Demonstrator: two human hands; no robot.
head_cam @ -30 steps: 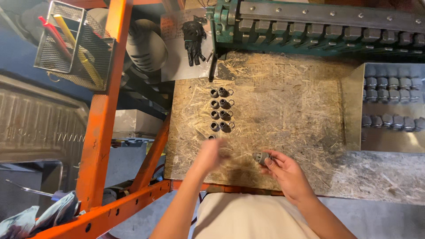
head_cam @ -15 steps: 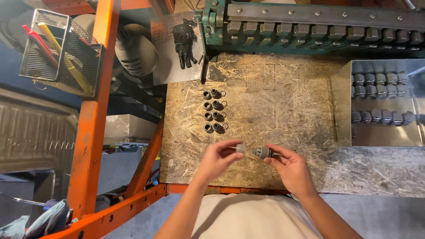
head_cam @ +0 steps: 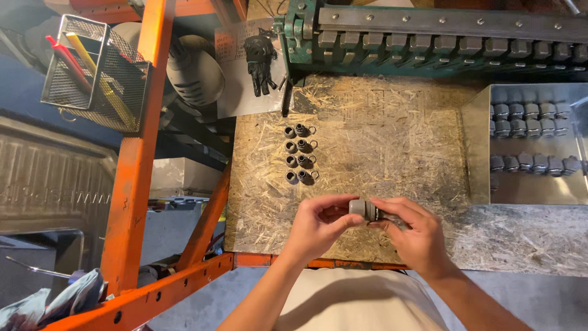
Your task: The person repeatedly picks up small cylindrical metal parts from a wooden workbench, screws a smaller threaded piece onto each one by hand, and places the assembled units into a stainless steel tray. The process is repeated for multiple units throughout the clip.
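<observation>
both hands meet low in the middle of the frame, just above the near edge of the counter (head_cam: pixel 392 122), and between them sits a small grey cylindrical fitting (head_cam: pixel 362 209). the left hand (head_cam: pixel 318 227) pinches its left end with thumb and fingertips, while the right hand (head_cam: pixel 416 236) closes round the darker end on the right, so both are narrowed onto the same piece and it hangs clear of the board. from where i stand the grip looks light, only fingertips, and if the two halves are being turned against each other a slip could send the fitting down off the front edge, which lies right below the hands, and onto the floor. the chipboard top is rough and littered with straw-like fibres, so grit could get into a thread. up and left of the hands a neat double row of small dark parts (head_cam: pixel 299 154) lies near enough that a jerked elbow or a dropped piece might scatter it. the metal tray (head_cam: pixel 478 153) of grey fittings at the right stands well apart.
</observation>
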